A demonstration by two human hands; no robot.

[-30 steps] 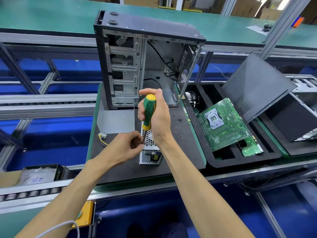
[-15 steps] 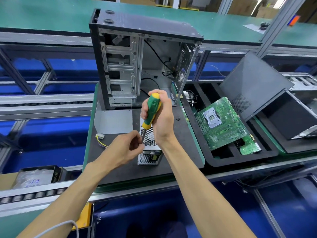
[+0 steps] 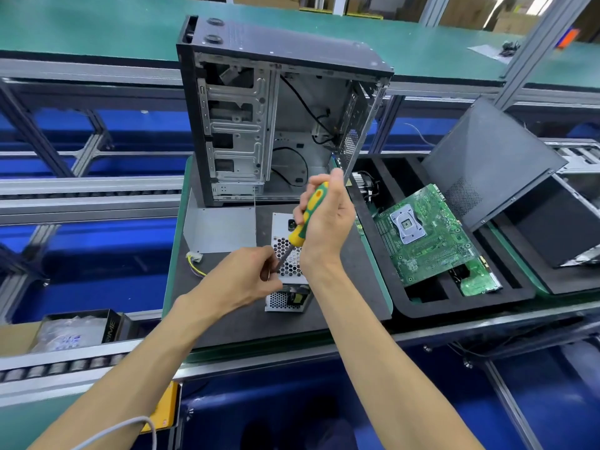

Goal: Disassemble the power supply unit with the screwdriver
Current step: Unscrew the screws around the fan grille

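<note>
While the right hand (image 3: 328, 222) wraps around the green-and-yellow handle of the one screwdriver (image 3: 306, 219), the left hand (image 3: 246, 277) pinches its metal shaft down near the tip, right above the single power supply unit (image 3: 287, 280). That silver box lies flat on the dark tabletop (image 3: 341, 303), just in front of one open computer case (image 3: 272, 112) standing upright. Off to the right, one black tray (image 3: 422, 306) holds two green circuit boards (image 3: 425, 235).
</note>
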